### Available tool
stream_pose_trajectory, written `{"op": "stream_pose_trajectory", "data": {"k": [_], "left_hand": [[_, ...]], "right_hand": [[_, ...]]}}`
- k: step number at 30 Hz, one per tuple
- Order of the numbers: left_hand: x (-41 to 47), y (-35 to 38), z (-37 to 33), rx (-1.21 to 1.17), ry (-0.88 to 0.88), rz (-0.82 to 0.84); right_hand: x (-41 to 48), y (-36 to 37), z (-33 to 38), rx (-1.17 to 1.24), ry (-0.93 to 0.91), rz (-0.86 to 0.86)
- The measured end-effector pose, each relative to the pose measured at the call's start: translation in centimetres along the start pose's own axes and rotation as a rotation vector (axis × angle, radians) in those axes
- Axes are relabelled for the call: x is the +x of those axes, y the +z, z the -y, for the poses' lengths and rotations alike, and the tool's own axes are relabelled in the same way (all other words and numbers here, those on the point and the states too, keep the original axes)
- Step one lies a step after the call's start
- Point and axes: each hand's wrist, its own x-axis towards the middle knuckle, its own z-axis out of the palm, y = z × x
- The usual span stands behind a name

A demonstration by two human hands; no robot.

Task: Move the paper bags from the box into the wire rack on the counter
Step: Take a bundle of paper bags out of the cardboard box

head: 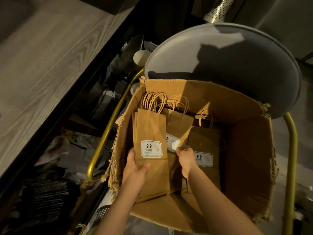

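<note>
We look down into a torn cardboard box (245,150) resting on a grey round chair seat (220,53) at 12 o'clock. At 7 o'clock inside it, our left hand (133,170) grips a stack of paper bags (150,129), thumb across the front. Our right hand (186,158) touches the middle bags (179,126) at their label; we cannot tell whether it pinches. The wooden counter (42,65) lies at 10 o'clock.

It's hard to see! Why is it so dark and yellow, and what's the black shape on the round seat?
Head view: dim yellow light; a shadow falls across the gray seat; the box shades its right-hand bag; the sticker on the middle bag glares white.
</note>
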Motion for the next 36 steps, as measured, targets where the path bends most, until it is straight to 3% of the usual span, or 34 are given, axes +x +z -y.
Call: {"op": "stream_pose_trajectory", "data": {"k": [5, 11, 15, 20, 27, 36], "left_hand": [[0.1, 0.0, 0.2, -0.003, -0.002, -0.003], [0.0, 0.1, 0.1, 0.002, 0.000, -0.006], [0.1, 0.0, 0.2, 0.019, -0.009, -0.012], [0.1, 0.1, 0.1, 0.030, 0.015, 0.006], [-0.4, 0.2, -0.1, -0.017, 0.074, 0.068], [-0.5, 0.2, -0.3, 0.029, 0.118, 0.124]], "right_hand": [[-0.8, -2.7, 0.1, -0.030, -0.161, -0.249], [-1.7, -7.5, 0.0, -0.209, -0.302, -0.413], [-1.8, -9.5, 0.3, -0.134, -0.295, -0.464], [-2.4, -9.8, 1.0, 0.002, -0.295, -0.279], [-3.8, -5.0, 0.1, -0.122, -0.290, 0.011], [-5.2, -0.9, -1.4, -0.050, -0.296, 0.083]]}}
